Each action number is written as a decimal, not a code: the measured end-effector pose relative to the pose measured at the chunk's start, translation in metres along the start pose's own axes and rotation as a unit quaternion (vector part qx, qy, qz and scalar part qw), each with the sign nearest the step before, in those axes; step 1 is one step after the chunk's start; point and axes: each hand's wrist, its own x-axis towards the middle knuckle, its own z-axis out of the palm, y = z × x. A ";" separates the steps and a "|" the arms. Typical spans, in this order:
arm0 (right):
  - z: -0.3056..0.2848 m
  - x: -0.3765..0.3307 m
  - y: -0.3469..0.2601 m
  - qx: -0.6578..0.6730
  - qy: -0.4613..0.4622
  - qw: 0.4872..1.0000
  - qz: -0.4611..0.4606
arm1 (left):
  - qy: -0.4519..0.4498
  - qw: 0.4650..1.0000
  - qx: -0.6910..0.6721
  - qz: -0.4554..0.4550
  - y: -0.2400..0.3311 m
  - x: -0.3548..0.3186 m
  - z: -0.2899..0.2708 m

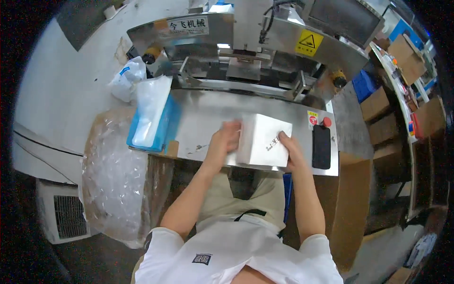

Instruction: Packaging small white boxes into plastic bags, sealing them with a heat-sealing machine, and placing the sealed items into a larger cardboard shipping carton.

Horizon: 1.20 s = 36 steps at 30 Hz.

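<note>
- The left hand (226, 142) presses flat against the left side of a white box (264, 140), fingers spread and a little blurred, so how tightly they grip cannot be told.
- The right hand (289, 150) clasps the box's right side, thumb laid over the top near corner, fingers curled round the edge.
- Both forearms rise from the near edge and angle inward, elbows out, meeting at the box.
- The box sits on the steel table (208, 118) of a machine, at its near edge, between the two hands.
- Its long axis runs roughly left to right, tilted slightly, with the broad white face turned up.
- Just right of the right hand lies a black phone (321, 146), with a red button (327, 121) beyond it.
- Far left on the table rests a blue tray (165, 130) holding a clear plastic bag (150, 109).
- Left of the table stands a cardboard box lined with clear plastic (116, 175).
</note>
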 end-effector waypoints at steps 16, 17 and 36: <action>-0.197 -0.121 -0.062 0.030 0.319 0.914 -0.247 | 0.106 0.903 0.383 0.163 0.030 0.026 -0.052; -0.227 -0.132 -0.067 0.059 0.333 0.913 -0.230 | 0.097 0.899 0.393 0.166 0.023 0.026 -0.065; -0.525 -0.031 0.162 0.093 0.482 0.863 0.114 | 0.073 0.695 0.666 0.261 -0.062 0.035 -0.055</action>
